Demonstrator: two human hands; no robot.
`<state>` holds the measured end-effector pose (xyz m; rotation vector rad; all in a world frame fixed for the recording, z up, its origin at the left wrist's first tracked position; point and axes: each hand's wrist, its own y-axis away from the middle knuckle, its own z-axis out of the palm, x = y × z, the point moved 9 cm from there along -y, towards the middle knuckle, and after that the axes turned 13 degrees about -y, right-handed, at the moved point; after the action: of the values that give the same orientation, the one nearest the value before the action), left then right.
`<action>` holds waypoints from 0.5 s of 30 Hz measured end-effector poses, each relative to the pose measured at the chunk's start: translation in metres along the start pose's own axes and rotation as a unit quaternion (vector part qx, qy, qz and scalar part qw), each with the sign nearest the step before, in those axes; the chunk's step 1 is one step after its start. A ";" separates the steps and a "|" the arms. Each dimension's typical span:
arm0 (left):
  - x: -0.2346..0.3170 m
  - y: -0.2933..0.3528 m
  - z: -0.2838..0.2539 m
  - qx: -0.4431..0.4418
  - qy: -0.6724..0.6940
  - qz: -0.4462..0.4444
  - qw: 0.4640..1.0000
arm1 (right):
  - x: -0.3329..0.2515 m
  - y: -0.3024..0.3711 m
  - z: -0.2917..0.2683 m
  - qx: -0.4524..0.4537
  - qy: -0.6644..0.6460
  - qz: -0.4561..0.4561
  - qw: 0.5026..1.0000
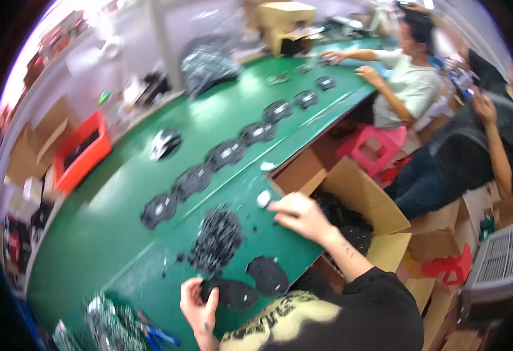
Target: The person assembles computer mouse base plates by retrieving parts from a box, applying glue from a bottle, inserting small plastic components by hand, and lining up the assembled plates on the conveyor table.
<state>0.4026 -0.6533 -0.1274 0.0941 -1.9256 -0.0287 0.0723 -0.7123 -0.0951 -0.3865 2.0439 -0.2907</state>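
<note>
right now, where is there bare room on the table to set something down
The widest bare patch of table lies left of the row of black parts, between the red bin and the green bundle. Another lies between that row and the plastic bag. It is crowded near the left hand: the dark pile and two black pads sit close together.

Observed: left hand (199, 305) holds a dark oval piece (239, 294) over the green bench (92, 240); right hand (304, 217) near a white lump (263, 199); black parts heaped (215, 240) beyond the left hand.
</note>
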 end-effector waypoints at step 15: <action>0.008 0.004 0.016 -0.050 0.037 -0.016 0.998 | -0.028 0.011 0.037 -0.052 -0.198 0.119 0.972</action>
<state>0.3848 -0.6507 -0.1255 0.0586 -1.8461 -0.1423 0.1164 -0.6930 -0.0939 -0.2374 1.6935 0.0406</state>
